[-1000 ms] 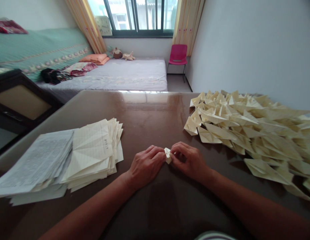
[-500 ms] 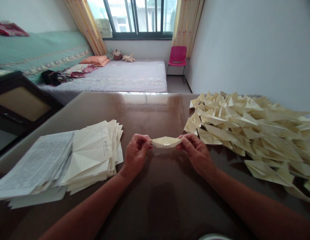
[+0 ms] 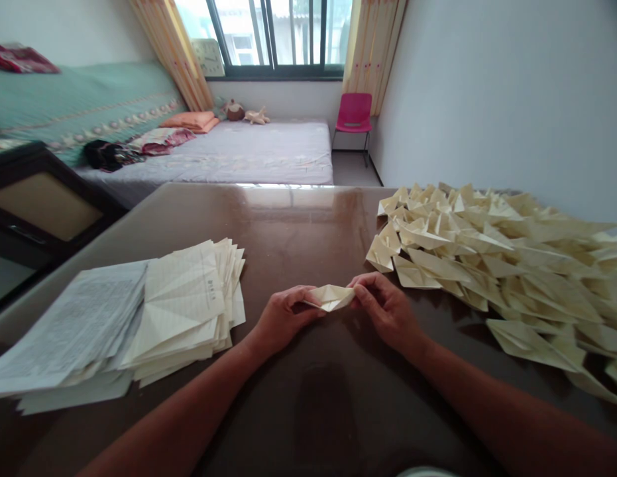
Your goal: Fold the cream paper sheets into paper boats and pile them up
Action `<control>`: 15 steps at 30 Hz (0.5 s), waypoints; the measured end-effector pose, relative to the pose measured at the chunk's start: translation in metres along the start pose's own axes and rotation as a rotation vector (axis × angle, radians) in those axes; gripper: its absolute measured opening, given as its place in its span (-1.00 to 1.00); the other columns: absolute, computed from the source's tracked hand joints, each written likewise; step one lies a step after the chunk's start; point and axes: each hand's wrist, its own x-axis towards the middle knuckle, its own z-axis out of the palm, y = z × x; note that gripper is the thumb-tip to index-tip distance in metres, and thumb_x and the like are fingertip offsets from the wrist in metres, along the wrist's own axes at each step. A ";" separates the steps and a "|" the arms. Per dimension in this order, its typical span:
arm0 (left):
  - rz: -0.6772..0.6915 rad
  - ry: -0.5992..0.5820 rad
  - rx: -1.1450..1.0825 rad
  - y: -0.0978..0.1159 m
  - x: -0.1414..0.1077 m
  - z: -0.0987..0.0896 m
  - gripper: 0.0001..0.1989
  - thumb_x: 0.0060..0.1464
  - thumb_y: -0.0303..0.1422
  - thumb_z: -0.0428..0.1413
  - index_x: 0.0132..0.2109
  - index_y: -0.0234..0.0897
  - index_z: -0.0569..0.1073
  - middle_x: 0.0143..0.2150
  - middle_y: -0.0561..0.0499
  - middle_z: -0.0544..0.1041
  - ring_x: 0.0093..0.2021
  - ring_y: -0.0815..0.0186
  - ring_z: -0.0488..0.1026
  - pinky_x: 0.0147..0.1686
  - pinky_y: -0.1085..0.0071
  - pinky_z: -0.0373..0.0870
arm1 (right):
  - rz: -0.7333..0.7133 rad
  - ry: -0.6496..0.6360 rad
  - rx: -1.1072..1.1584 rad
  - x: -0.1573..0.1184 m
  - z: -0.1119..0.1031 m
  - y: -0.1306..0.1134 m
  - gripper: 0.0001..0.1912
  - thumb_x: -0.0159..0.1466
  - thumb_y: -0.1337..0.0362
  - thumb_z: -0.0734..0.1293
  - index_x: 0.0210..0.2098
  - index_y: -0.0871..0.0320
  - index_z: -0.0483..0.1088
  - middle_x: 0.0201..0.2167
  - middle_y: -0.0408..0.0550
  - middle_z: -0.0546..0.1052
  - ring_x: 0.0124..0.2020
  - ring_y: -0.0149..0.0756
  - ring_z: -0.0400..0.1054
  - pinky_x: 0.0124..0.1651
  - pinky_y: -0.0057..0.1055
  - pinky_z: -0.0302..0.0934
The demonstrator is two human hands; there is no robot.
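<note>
A small cream paper boat [image 3: 331,297] is held between my two hands, just above the brown table [image 3: 298,225]. My left hand [image 3: 287,313] is closed on its left end, thumb in front and fingers behind. At the right tip, my right hand [image 3: 385,306] pinches the paper between thumb and fingers. Part of each end is covered by the fingers. To the right lies a large heap of folded paper boats [image 3: 467,245]. Left of my hands is a stack of creased, lined cream sheets [image 3: 183,291].
Printed white sheets [image 3: 84,324] lie at the left, partly under the cream stack. A pale round rim [image 3: 427,472] shows at the bottom edge. Beyond the table are a bed [image 3: 268,152] and a pink chair [image 3: 354,112]; a dark cabinet [image 3: 50,199] stands left.
Both hands have moved slightly down, and my left hand has come in toward the right. The boat now looks shorter and wider open, with its left end deeper in my fingers.
</note>
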 end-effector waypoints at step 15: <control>0.027 0.210 0.200 0.019 -0.003 0.001 -0.77 0.06 -0.25 0.18 -0.41 -0.35 0.47 -0.48 0.07 0.49 -0.51 0.46 0.34 -0.50 0.57 0.28 | 0.143 0.096 0.153 0.007 0.001 0.001 -0.73 0.26 0.05 0.29 -0.30 0.15 0.35 -0.48 -0.15 0.43 -0.46 -0.42 0.28 -0.39 -0.50 0.21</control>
